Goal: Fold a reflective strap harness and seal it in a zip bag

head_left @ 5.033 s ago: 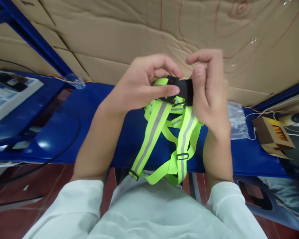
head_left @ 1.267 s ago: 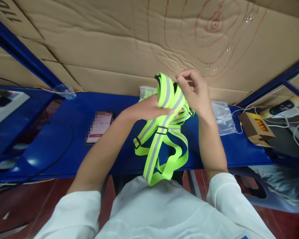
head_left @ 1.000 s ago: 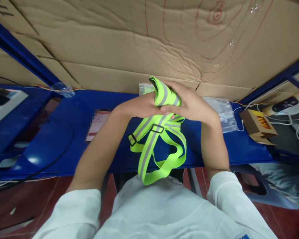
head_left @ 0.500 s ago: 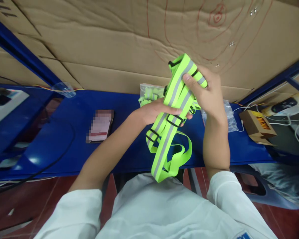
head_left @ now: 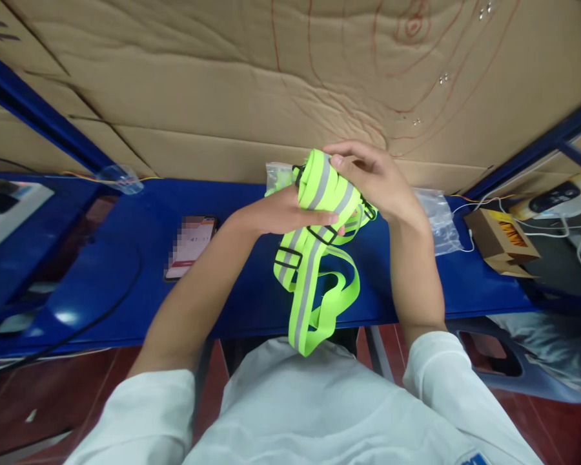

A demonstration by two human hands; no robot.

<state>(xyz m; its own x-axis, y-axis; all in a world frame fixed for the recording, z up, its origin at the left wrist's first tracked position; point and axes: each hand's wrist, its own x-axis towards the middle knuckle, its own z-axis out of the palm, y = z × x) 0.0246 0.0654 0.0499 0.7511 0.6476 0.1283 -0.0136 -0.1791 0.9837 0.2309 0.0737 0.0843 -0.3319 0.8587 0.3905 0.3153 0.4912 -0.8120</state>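
Both hands hold a neon-yellow reflective strap harness [head_left: 304, 278] with grey stripes and black buckles, over the blue table. My left hand [head_left: 281, 210] is closed around its middle, fingers crossing in front of the bands. At the upper end, my right hand [head_left: 368, 174] grips the folded bands, with the thumb on the near side and fingers behind. Below my left hand the lower straps hang in loops toward the table's front edge. Behind my left hand lies a clear plastic bag [head_left: 277, 173] with more neon-yellow strap material, partly hidden.
On the blue table [head_left: 145, 226] lie a phone [head_left: 191, 248], a clear plastic cup [head_left: 121, 181] at the back left and an empty-looking clear bag [head_left: 436, 219]. An open cardboard box [head_left: 498, 242] stands at right beside white cables. A cardboard wall [head_left: 198, 97] rises behind.
My right hand has come down and left, folding the upper end of the harness over toward my left hand. My left hand keeps its grip and has shifted slightly left.
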